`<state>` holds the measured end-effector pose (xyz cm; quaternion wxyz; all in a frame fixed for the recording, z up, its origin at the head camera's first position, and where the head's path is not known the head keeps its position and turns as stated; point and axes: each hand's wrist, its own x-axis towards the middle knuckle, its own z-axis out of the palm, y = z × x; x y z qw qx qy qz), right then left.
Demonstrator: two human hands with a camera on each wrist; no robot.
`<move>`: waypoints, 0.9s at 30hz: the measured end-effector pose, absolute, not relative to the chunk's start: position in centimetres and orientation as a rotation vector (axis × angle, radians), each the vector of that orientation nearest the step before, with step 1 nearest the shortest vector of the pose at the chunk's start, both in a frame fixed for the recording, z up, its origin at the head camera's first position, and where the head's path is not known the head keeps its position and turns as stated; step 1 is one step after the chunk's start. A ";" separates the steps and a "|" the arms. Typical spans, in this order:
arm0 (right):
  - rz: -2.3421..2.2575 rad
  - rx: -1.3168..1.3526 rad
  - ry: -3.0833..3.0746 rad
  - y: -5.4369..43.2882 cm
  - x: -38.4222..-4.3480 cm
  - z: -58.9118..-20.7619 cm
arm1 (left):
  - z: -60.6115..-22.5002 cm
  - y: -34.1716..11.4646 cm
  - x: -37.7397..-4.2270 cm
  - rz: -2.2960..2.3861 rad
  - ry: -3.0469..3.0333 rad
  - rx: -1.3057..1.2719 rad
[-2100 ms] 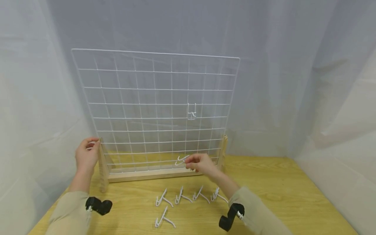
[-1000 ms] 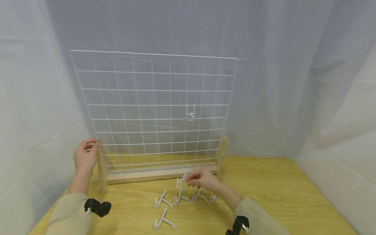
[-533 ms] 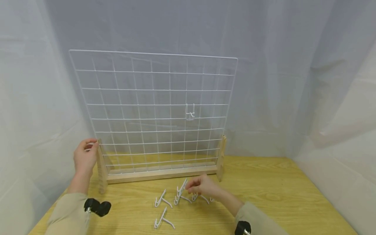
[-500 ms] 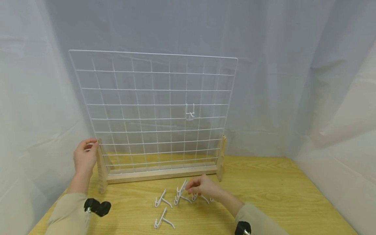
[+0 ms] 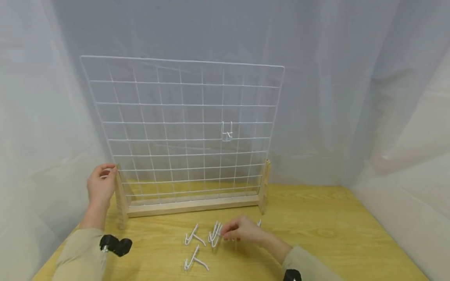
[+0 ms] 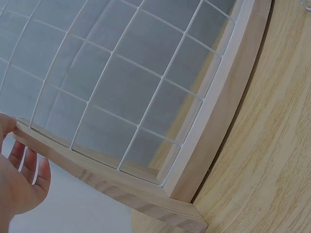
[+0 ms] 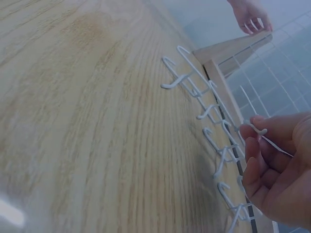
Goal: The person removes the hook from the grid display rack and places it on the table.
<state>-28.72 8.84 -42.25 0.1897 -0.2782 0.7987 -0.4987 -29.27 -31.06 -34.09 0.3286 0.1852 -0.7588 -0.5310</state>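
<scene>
My left hand (image 5: 100,185) grips the top of the left wooden upright (image 5: 121,203), which is part of the stand under a white wire grid panel (image 5: 202,105). In the left wrist view, my thumb lies on the upright's upper end with the other fingers curled beneath. Between thumb and fingers my right hand (image 5: 244,230) pinches a white wire hook (image 7: 263,131), low over the table. That hook overlaps another hook in the head view. Other hooks lie to the left, a back one (image 5: 193,236) and a front one (image 5: 194,260); my right hand mostly hides those behind it.
One white hook (image 5: 227,133) hangs on the panel, right of its middle. The stand's wooden base bar (image 5: 193,207) runs behind the loose hooks. Wood-grain table (image 5: 316,226) extends to the right, and pale sheeting (image 5: 316,97) encloses the back and sides.
My right hand has lowered the pinched hook from in front of the panel's bottom to the row of hooks on the table. The left hand keeps its hold on the upright.
</scene>
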 end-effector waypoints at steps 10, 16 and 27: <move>-1.352 -0.811 2.257 8.7 -28.5 -42.9 | -34.0 -31.3 -29.4 -1.407 -1.993 0.483; -1.306 -0.827 2.277 8.7 -28.2 -43.3 | -34.2 -31.2 -29.3 -1.412 -1.967 0.450; -1.301 -0.794 2.229 8.6 -27.4 -44.1 | -34.0 -31.2 -29.2 -1.394 -2.004 0.501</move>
